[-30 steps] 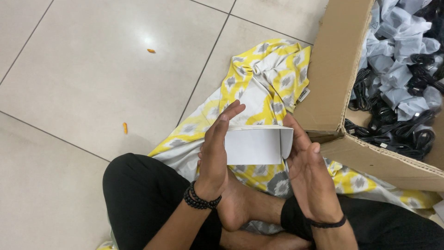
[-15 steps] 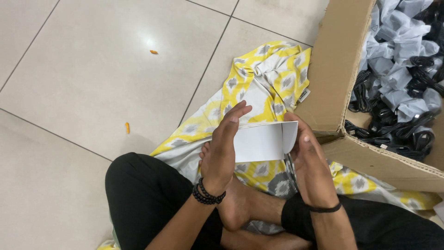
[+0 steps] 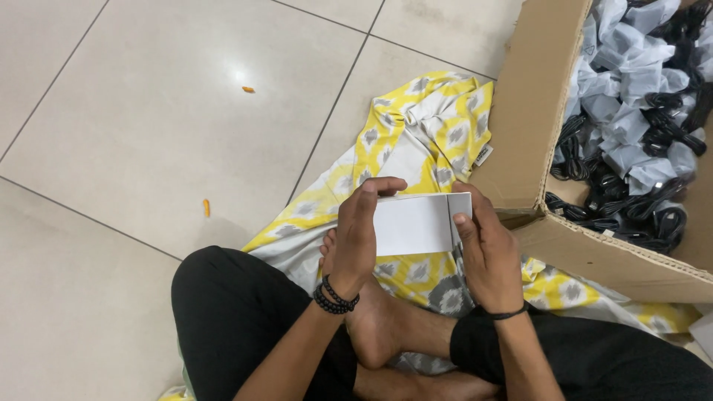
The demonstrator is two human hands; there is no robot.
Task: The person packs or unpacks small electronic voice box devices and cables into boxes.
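Left hand [image 3: 355, 236] fingers curled on white box [image 3: 411, 223]; right hand [image 3: 486, 252] pinching its end.

Left of the left hand [image 3: 356, 241] fingers, the pale glossy tiled floor [image 3: 163, 141] lies open, broken only by two small orange crumbs [image 3: 206, 207]. Ahead of the fingertips, the crumpled yellow, white and grey patterned cloth [image 3: 431, 122] bunches up. Just right of the right hand [image 3: 486, 252] fingers, the brown cardboard carton wall [image 3: 531, 111] stands close, its inside crowded with black coiled cables in clear bags [image 3: 631, 148]. Below both wrists, crossed legs in black trousers [image 3: 230, 319] block the way.
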